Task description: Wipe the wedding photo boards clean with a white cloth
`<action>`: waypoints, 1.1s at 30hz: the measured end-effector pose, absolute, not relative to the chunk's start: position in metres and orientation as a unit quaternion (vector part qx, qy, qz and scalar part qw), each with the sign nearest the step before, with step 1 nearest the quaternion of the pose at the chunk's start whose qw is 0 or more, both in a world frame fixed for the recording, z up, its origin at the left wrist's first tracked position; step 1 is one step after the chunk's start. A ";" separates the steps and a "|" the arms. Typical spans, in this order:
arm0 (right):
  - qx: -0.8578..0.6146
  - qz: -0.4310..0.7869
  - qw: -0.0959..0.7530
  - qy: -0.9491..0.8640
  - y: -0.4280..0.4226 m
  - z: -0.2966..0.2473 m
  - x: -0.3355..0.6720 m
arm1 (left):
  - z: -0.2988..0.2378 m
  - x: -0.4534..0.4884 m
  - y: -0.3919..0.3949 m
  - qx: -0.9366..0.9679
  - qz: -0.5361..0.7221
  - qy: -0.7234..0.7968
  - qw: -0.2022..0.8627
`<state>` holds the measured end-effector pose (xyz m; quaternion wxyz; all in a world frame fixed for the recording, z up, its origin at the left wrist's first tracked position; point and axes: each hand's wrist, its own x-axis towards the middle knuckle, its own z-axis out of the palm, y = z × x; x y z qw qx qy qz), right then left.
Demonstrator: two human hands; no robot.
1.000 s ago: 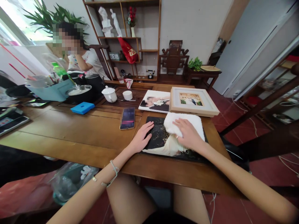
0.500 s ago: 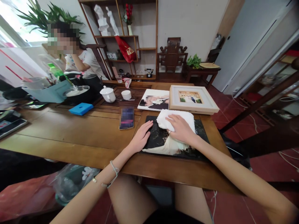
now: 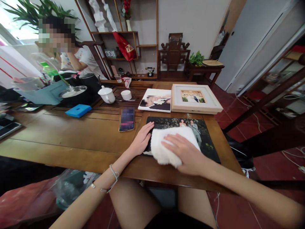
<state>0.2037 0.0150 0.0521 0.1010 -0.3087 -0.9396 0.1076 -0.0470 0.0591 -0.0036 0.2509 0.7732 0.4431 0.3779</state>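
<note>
A large dark photo print (image 3: 211,140), showing a couple in wedding clothes, lies flat on the wooden table (image 3: 95,143). My right hand (image 3: 187,152) presses down on a folded white towel (image 3: 160,146), fingers spread over it and gripping it. The towel covers the lower middle of the print, so that part is hidden. At the print's left edge rests my left hand (image 3: 141,140), flat with fingers stretched out, holding nothing. Just beyond it lies a phone (image 3: 126,119) with a lit screen.
Behind the print are a framed photo (image 3: 209,98) and a smaller white-edged photo panel (image 3: 156,100). Farther left stand a lidded white teapot (image 3: 106,94), a white cup (image 3: 126,94), a blue block (image 3: 78,110) and a pale blue caddy (image 3: 45,95). A person (image 3: 83,58) sits across the table.
My right hand has swept the towel toward me and slightly left, from the print's upper part to its lower edge. The couple in the print now shows. My left hand stays by the edge.
</note>
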 end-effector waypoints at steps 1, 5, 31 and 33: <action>-0.334 0.093 0.117 -0.931 0.034 0.050 0.208 | -0.004 -0.047 0.059 0.774 0.375 0.445 0.249; -0.440 0.028 0.168 -0.882 0.096 0.044 0.223 | -0.002 -0.047 0.059 0.779 0.366 0.448 0.242; -0.518 -0.002 0.144 -0.843 0.094 0.037 0.258 | -0.001 -0.046 0.058 0.780 0.365 0.448 0.241; -0.515 -0.006 0.125 -0.848 0.075 0.037 0.253 | -0.001 -0.046 0.059 0.780 0.365 0.448 0.240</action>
